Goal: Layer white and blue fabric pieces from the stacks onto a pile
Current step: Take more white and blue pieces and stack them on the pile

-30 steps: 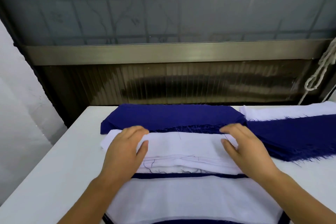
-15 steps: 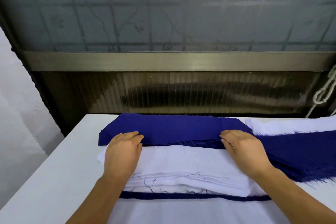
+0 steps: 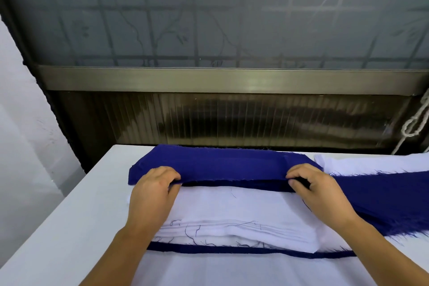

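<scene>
While both hands work the far stack, the left hand (image 3: 153, 189) pinches the near edge of the top blue fabric piece (image 3: 220, 165) at its left end, fingers curled over it; the right hand (image 3: 318, 190) pinches the same edge at the right end. Edge is lifted off the blue stack beneath. Nearer: white fabric stack (image 3: 234, 216), then the layered pile (image 3: 232, 269). Second blue stack (image 3: 383, 199) lies at right on the white table (image 3: 69, 216).

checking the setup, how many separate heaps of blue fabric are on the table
2. One blue stack lies at the table's far edge, both hands pinching its top piece. A second blue heap spreads to its right. Thin blue edges also show within the near pile, so more is hidden.
</scene>
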### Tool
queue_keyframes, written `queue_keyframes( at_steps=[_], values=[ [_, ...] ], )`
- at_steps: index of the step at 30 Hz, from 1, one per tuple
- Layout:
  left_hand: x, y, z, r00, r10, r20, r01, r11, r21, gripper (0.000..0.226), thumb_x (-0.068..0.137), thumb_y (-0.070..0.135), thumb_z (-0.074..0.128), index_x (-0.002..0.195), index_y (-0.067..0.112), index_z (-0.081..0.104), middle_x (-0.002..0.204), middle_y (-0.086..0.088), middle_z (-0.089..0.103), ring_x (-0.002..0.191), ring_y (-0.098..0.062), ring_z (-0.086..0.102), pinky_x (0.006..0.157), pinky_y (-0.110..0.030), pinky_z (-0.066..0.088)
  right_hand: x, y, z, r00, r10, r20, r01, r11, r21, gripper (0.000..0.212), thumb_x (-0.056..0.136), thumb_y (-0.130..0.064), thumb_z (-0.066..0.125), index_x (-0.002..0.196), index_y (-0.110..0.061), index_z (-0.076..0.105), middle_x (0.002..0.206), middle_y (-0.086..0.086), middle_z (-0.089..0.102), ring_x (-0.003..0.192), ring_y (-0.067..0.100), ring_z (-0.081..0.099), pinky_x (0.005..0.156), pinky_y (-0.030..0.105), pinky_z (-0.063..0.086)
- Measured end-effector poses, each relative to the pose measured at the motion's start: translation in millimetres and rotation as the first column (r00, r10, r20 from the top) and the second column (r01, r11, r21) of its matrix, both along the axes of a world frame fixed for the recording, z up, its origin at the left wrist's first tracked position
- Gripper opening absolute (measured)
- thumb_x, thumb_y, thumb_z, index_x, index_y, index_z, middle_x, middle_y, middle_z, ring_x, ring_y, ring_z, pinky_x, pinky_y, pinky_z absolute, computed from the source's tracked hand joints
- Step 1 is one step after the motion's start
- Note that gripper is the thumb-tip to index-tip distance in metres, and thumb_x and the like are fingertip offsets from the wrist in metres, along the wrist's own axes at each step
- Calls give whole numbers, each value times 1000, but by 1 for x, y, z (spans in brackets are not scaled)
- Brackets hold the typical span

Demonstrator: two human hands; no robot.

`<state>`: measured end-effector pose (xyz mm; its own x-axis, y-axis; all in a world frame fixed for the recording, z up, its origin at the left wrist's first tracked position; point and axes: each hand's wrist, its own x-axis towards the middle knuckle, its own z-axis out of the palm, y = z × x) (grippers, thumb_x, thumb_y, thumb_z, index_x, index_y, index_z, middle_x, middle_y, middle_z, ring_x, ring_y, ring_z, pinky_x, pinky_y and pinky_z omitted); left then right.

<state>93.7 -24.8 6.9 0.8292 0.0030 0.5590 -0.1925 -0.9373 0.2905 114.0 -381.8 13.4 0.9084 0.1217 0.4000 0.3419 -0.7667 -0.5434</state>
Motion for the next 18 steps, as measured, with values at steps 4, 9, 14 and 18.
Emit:
queue_keyframes(
  at_steps=[4,9,14,18],
  values=[
    [-10,4,2,999,-11,43,11,1000,-4,27,73,2,80,94,17,74,101,5,71,91,-15,66,80,-23,46,-19,4,-1,993,-47,112,48,999,-3,22,86,-4,67,94,-25,67,100,-24,60,96,1,57,73,10,42],
    [-34,1,20,996,-37,84,42,997,-63,27,78,-3,74,97,15,72,102,3,70,91,-16,65,82,-26,45,-47,7,11,946,-99,310,125,990,-64,24,77,4,75,91,-15,67,87,-10,64,80,13,57,73,27,45],
    [-71,10,53,980,-166,-107,135,958,-252,25,88,18,65,87,43,62,90,28,66,89,5,59,65,-9,45,-89,-11,48,997,-63,53,59,996,72,22,84,-19,69,89,-40,66,87,-26,68,81,-2,64,68,7,45],
    [-83,22,67,767,-397,-504,243,907,-344,27,92,24,63,96,50,63,96,25,67,90,4,62,72,-7,46,-96,-31,67,885,146,-442,-108,988,110,20,88,-22,69,86,-41,70,89,-17,73,82,1,68,71,16,52]
  ],
)
